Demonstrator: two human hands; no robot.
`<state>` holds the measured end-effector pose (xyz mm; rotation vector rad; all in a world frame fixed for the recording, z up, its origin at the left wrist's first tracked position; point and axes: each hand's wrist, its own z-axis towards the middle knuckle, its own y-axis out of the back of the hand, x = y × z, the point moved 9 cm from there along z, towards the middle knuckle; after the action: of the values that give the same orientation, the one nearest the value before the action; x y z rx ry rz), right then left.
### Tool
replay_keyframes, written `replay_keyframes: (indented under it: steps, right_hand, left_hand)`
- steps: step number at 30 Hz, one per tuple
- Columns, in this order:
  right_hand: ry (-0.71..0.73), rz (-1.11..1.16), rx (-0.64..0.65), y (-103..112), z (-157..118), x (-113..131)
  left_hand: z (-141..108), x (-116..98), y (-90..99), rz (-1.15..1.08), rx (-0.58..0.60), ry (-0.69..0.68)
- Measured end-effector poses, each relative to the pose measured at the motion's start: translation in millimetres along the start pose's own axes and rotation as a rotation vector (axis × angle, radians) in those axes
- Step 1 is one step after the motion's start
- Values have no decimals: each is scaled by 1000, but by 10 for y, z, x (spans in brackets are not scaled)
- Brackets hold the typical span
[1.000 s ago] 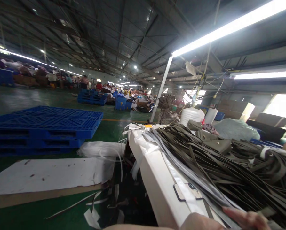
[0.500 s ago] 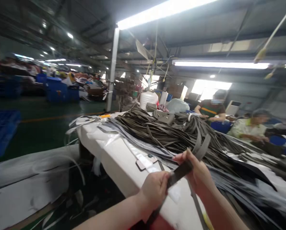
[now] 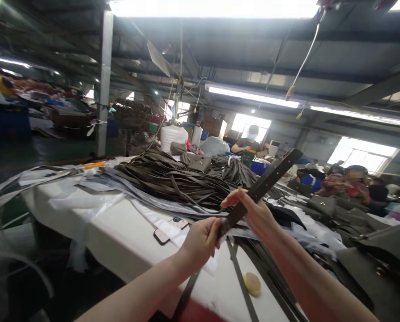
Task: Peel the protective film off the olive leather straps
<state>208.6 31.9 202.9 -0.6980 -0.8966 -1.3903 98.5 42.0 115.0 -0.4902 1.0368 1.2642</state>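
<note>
A dark strap point(image 3: 265, 183) with small holes slants up to the right between my hands. My left hand point(image 3: 202, 239) is closed around its lower part. Higher up, my right hand point(image 3: 250, 208) has the strap between thumb and fingers. Beyond them, a large heap of dark brown straps point(image 3: 166, 179) lies on the white table point(image 3: 119, 228). A phone point(image 3: 169, 230) rests on the table left of my hands, partly under clear plastic. Near the front, a round yellow-rimmed object point(image 3: 252, 284) sits beside a loose strap point(image 3: 242, 286).
Dark bags point(image 3: 377, 264) are piled at the right. A person in a mask point(image 3: 250, 145) works behind the table, and another person point(image 3: 351, 183) sits farther right. A metal post point(image 3: 105, 85) stands at the back left, near a large fan point(image 3: 133, 116).
The view has turned to the right, showing the bags and the round yellow-rimmed object more fully. The strap's holed end now extends straight past my right hand.
</note>
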Motion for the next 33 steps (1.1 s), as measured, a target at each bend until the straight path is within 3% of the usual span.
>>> replay_keyframes:
  steps: [3, 5, 10, 15, 17, 20, 24, 27, 30, 33]
  right_hand:
    - [-14, 58, -98, 326, 95, 115]
    - [-39, 65, -86, 402, 144, 154]
    - [-78, 78, 46, 265, 210, 228]
    - [-71, 4, 55, 166, 224, 255]
    - [-74, -33, 43, 171, 200, 246]
    - [-90, -70, 69, 178, 137, 266]
    - [-97, -144, 101, 235, 84, 351]
    - [-58, -187, 107, 295, 94, 403]
    - [-69, -173, 142, 317, 103, 376]
    - [-70, -124, 156, 335, 104, 379]
  left_hand:
    - [3, 38, -61, -48, 28, 4]
    - [41, -20, -46, -62, 21, -22]
    - [241, -366, 23, -81, 21, -85]
    - [413, -767, 86, -116, -20, -175]
    - [438, -829, 64, -118, -16, -202]
    - [468, -672, -56, -294, 95, -81]
    - [314, -326, -377, -596, 511, 304]
    - [117, -299, -431, -615, 745, 383]
    - [64, -380, -385, -622, 756, 301]
    - [93, -399, -398, -614, 669, 269]
